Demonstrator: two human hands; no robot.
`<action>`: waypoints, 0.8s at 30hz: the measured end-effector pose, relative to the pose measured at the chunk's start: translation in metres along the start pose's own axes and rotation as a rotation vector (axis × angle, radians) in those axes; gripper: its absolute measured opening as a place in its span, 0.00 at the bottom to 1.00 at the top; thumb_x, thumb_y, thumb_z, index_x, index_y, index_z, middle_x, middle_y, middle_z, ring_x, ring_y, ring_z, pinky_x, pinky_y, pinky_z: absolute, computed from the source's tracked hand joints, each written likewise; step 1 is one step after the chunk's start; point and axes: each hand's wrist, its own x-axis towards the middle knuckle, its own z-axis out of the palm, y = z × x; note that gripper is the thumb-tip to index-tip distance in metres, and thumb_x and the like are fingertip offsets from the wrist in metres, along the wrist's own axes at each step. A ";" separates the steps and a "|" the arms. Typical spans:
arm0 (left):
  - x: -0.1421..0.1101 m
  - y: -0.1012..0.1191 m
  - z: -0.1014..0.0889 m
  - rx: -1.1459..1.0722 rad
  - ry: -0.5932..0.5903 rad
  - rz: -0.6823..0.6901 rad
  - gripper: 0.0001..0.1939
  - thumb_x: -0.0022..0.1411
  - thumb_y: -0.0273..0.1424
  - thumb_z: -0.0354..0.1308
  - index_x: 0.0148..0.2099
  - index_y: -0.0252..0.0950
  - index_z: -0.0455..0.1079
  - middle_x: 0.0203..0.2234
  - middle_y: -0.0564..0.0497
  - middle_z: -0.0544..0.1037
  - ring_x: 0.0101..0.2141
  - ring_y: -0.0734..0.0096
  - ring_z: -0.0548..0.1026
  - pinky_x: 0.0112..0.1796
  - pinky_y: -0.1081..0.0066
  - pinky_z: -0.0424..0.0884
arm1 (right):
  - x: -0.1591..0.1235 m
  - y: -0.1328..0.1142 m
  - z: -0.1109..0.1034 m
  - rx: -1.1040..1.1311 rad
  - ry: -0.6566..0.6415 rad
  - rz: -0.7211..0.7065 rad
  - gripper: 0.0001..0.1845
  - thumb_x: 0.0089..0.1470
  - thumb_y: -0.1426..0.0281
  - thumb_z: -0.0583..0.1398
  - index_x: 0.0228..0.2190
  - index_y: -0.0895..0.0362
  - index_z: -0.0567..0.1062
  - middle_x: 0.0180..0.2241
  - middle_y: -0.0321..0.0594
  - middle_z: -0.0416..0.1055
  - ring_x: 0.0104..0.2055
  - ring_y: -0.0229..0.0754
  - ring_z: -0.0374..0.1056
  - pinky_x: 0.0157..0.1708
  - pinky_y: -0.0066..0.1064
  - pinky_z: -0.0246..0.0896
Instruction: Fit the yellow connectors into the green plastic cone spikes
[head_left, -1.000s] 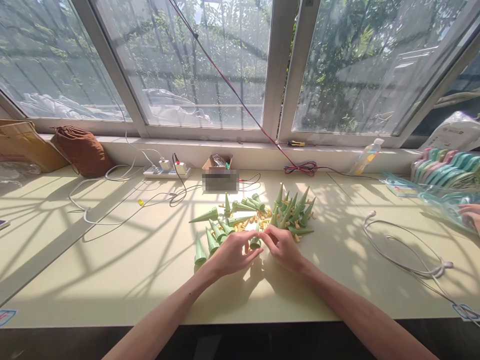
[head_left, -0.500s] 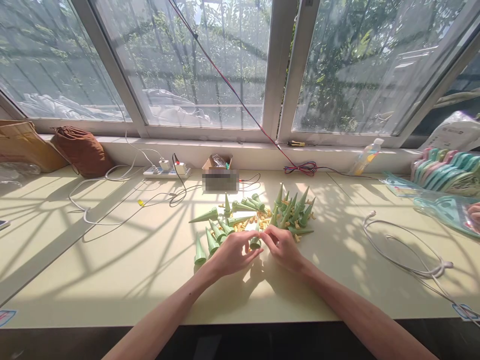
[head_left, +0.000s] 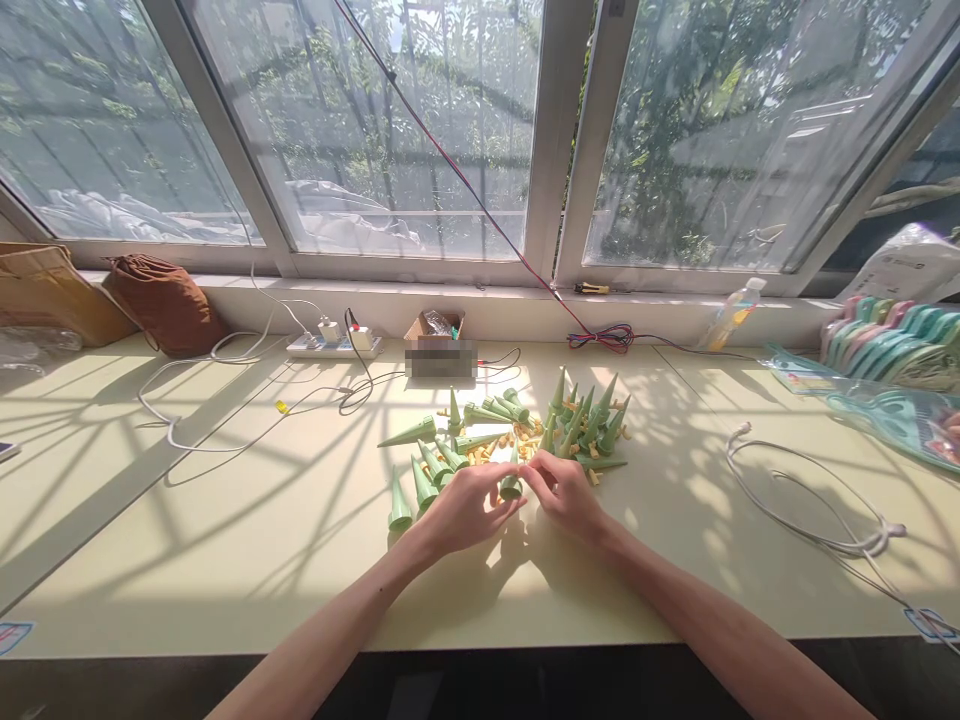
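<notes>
My left hand [head_left: 465, 510] and my right hand [head_left: 564, 493] meet over the pale yellow table [head_left: 225, 520], fingers curled around one green cone [head_left: 511, 483] held between them. Just beyond lies a pile of green cones [head_left: 577, 425], some standing upright, some on their sides. Several small yellow pieces [head_left: 517, 435] are scattered among them. Whether my right fingertips also pinch a small piece is hidden. Three cones [head_left: 411, 490] lie just left of my left hand.
A white cable [head_left: 817, 500] loops on the right. A power strip [head_left: 334, 345], a small cardboard box [head_left: 435, 325] and a brown bag [head_left: 165, 303] stand by the window sill. Pastel plastic items in bags [head_left: 892, 370] lie far right, beside a bottle [head_left: 731, 312].
My hands have hardly moved on the cone. The other person's hand seen at the right edge has withdrawn almost out of view.
</notes>
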 end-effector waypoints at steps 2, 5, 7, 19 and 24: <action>0.000 0.000 0.000 0.008 -0.003 -0.001 0.12 0.62 0.26 0.59 0.48 0.37 0.71 0.33 0.52 0.78 0.26 0.75 0.72 0.30 0.74 0.68 | 0.000 0.000 0.000 0.000 0.000 -0.002 0.17 0.63 0.65 0.54 0.23 0.56 0.63 0.19 0.30 0.58 0.21 0.33 0.52 0.22 0.27 0.46; 0.000 -0.001 0.000 0.018 -0.015 -0.010 0.11 0.62 0.26 0.59 0.48 0.36 0.71 0.32 0.52 0.78 0.26 0.75 0.72 0.30 0.74 0.68 | 0.000 -0.001 0.000 -0.003 0.003 -0.010 0.17 0.63 0.65 0.54 0.23 0.56 0.63 0.19 0.30 0.58 0.20 0.33 0.52 0.22 0.27 0.46; 0.000 -0.001 0.000 0.014 -0.021 -0.012 0.11 0.63 0.26 0.58 0.48 0.37 0.71 0.33 0.52 0.78 0.26 0.75 0.72 0.30 0.74 0.68 | 0.000 -0.001 0.000 -0.003 0.005 -0.014 0.17 0.63 0.65 0.54 0.22 0.56 0.63 0.19 0.30 0.58 0.20 0.33 0.52 0.22 0.27 0.46; 0.000 0.000 0.000 0.029 -0.012 -0.005 0.11 0.62 0.26 0.59 0.48 0.37 0.71 0.32 0.52 0.78 0.26 0.75 0.72 0.30 0.74 0.68 | 0.000 0.001 0.000 -0.002 0.008 -0.023 0.17 0.63 0.65 0.55 0.23 0.56 0.63 0.19 0.30 0.58 0.20 0.32 0.52 0.22 0.27 0.46; 0.000 0.000 0.000 0.023 -0.020 -0.003 0.11 0.63 0.26 0.58 0.48 0.37 0.71 0.32 0.52 0.78 0.26 0.75 0.73 0.29 0.74 0.68 | 0.000 0.001 0.000 -0.004 0.005 -0.019 0.17 0.63 0.65 0.54 0.23 0.56 0.62 0.19 0.30 0.58 0.21 0.33 0.52 0.22 0.27 0.46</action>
